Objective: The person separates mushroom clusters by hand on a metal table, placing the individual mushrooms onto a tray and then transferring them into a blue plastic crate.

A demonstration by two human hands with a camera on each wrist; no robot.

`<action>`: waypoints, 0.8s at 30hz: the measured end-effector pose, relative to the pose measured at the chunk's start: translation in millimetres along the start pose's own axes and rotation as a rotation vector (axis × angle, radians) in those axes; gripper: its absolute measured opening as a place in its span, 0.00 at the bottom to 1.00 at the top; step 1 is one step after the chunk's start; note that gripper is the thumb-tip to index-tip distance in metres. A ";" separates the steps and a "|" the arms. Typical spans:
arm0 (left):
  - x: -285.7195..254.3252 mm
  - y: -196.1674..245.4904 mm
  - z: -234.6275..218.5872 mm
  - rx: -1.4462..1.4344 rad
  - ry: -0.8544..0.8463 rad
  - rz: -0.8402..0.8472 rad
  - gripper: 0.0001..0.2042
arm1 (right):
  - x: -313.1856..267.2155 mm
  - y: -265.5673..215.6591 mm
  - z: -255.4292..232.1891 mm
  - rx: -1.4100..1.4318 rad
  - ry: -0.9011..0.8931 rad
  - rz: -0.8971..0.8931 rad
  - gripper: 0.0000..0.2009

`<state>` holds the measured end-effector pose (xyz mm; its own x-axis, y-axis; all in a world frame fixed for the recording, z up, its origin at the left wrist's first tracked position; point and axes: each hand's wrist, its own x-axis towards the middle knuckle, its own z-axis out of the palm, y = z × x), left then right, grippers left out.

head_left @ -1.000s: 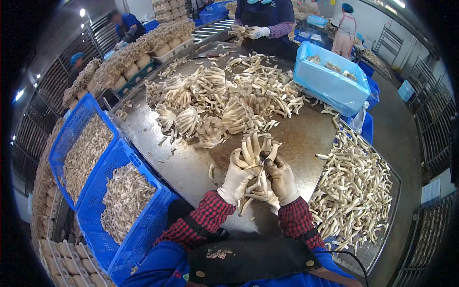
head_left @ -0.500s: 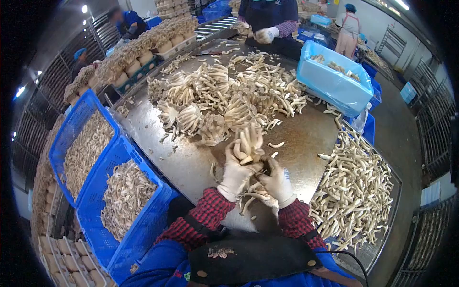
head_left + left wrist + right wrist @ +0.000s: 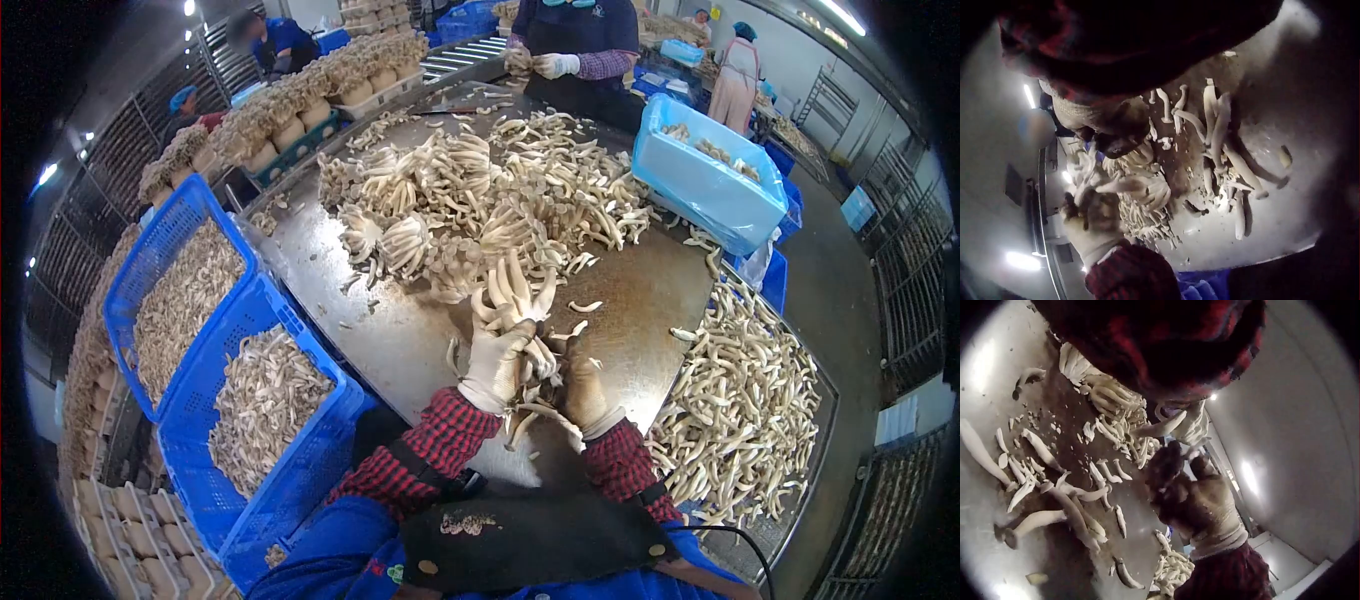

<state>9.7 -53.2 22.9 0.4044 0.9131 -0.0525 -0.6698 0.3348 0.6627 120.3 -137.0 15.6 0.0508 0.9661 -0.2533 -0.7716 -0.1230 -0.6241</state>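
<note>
I see my left hand [image 3: 497,360], in a pale work glove, gripping a mushroom cluster [image 3: 512,290] from below, fingers curled round its base so the stems fan upward above the glove. The cluster sits over the near middle of the steel desk [image 3: 640,290], just in front of the big heap of uncut mushroom clumps [image 3: 480,200]. My right hand [image 3: 580,385] is close beside the left, gloved too, low against the bottom of the cluster among loose stems; in the right wrist view its fingers look curled round something dark, but I cannot tell what it holds or how tightly. Trimmed stems and scraps [image 3: 1054,481] lie scattered on the desk right under both hands. To my right a wide spread of separated mushrooms [image 3: 745,390] covers the desk edge. On my left stand two blue crates [image 3: 250,310] filled with cut pieces. A light blue bin [image 3: 700,180] sits at the far right of the desk, and another worker [image 3: 585,50] in gloves stands at the far side
</note>
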 end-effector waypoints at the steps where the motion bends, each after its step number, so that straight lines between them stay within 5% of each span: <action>1: -0.7 -2.8 2.1 0.025 0.028 0.049 0.32 | -0.3 -0.4 -1.1 -0.118 -0.102 0.015 0.12; 2: -1.4 -3.9 3.3 0.051 0.056 0.100 0.32 | -0.4 7.5 2.5 -0.742 0.027 -0.314 0.12; 4: -1.6 2.1 6.1 0.073 0.060 0.085 0.30 | -2.0 8.9 10.8 -0.909 0.244 -0.241 0.11; 8: -0.6 4.4 -2.7 0.005 0.037 0.021 0.17 | 4.4 15.8 3.5 -0.923 0.268 -0.455 0.10; 9: 2.7 0.6 -18.8 0.049 0.015 -0.122 0.11 | 6.2 17.8 0.9 -0.716 0.290 -0.435 0.12; 11: 6.6 -4.7 -28.7 -0.057 -0.033 -0.111 0.10 | 9.2 22.7 0.4 -0.390 0.291 -0.492 0.14; 12: 7.8 -8.0 -33.6 -0.161 -0.083 -0.102 0.08 | 10.1 23.0 -7.7 -0.394 0.289 -0.490 0.14; 14: -5.4 13.5 -7.9 -0.167 0.018 -0.125 0.08 | 11.5 21.8 -39.6 0.029 0.171 -0.242 0.12; 19: -0.8 14.8 -12.7 -0.109 0.166 -0.097 0.08 | -6.8 25.9 -20.5 -0.182 -0.039 -0.050 0.14; 22: -4.1 14.6 -6.9 -0.060 0.146 -0.044 0.08 | -12.0 21.5 2.2 -0.398 -0.125 -0.170 0.17; 24: 4.4 0.9 -25.3 -0.092 0.117 -0.007 0.09 | -5.9 29.6 -0.3 -0.255 -0.046 -0.147 0.16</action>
<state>-4.9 -43.0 4.5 0.3375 0.9297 -0.1474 -0.7239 0.3564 0.5907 97.4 -146.4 -1.6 0.1163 0.9864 -0.1162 -0.5734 -0.0288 -0.8188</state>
